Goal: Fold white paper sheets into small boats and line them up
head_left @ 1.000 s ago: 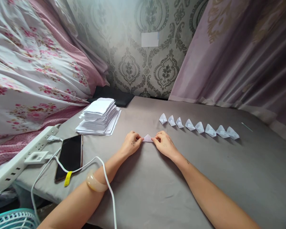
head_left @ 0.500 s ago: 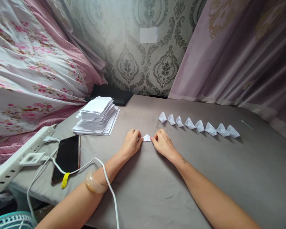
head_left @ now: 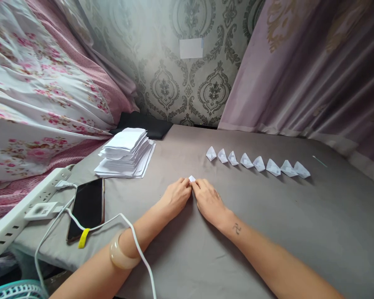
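A small folded piece of white paper (head_left: 191,178) lies on the grey-covered table, mostly covered by my fingers; only its pointed top shows. My left hand (head_left: 178,195) presses on its left side with the fingers bent together. From the other side, my right hand (head_left: 208,200) bears down on the paper, thumb and fingers close to those of the left. A row of several folded paper boats (head_left: 247,160) stands beyond my right hand. Further off to the left is a stack of white paper sheets (head_left: 124,153).
A phone (head_left: 87,207) lies at the left beside a white power strip (head_left: 28,207). A white charging cable (head_left: 137,241) crosses over my left forearm. A thin stick (head_left: 319,161) lies far right. Curtains border both sides, and a black cloth (head_left: 156,127) lies at the back.
Both hands have come together over the folded paper, where before they held its left and right corners apart. The paper is now mostly covered. The view has shifted slightly.
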